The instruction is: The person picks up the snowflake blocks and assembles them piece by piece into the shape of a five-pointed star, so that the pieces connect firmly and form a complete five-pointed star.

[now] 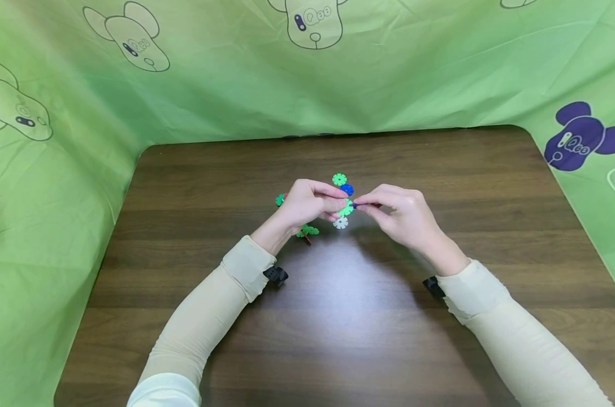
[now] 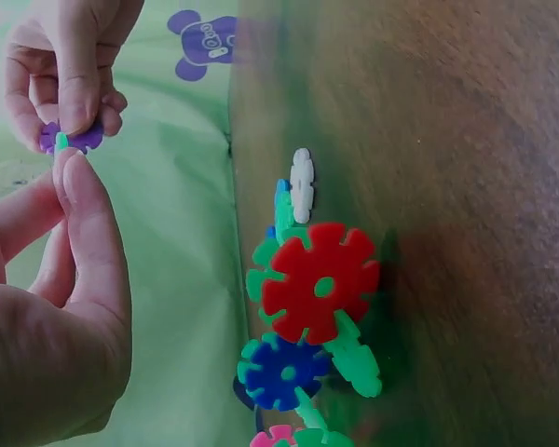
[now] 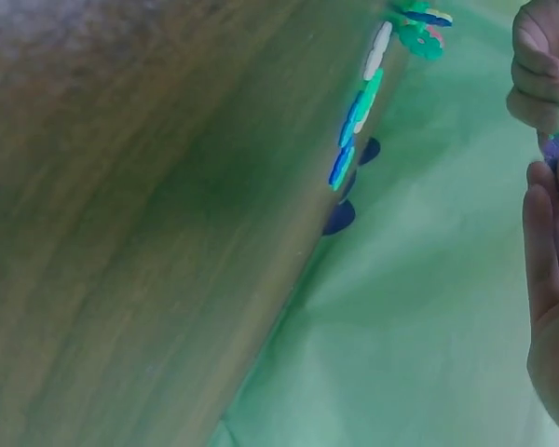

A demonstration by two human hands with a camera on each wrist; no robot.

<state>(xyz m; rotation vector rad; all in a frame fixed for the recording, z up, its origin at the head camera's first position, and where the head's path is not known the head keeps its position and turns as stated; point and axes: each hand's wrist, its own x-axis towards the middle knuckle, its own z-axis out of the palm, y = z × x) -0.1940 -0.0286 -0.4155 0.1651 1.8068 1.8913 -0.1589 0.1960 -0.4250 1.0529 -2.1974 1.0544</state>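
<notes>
Above the table, my left hand [image 1: 310, 208] pinches a light green notched disc [image 1: 346, 208] between thumb and fingers. My right hand [image 1: 406, 216] pinches a purple notched disc [image 2: 88, 136] by its edge. The two discs meet at their rims, green standing across purple; how deep their slots engage is hidden by the fingertips. In the left wrist view, a joined cluster lies below the hands, with a red disc [image 2: 298, 279], a blue disc [image 2: 272, 380] and green discs set at angles.
On the brown wooden table [image 1: 348, 316] lie a green disc [image 1: 336, 178], a blue disc [image 1: 346, 188] and a white disc [image 1: 341, 224] close around the hands. More green pieces [image 1: 311, 230] show beneath the left wrist. A green printed cloth [image 1: 389, 85] hangs behind the table.
</notes>
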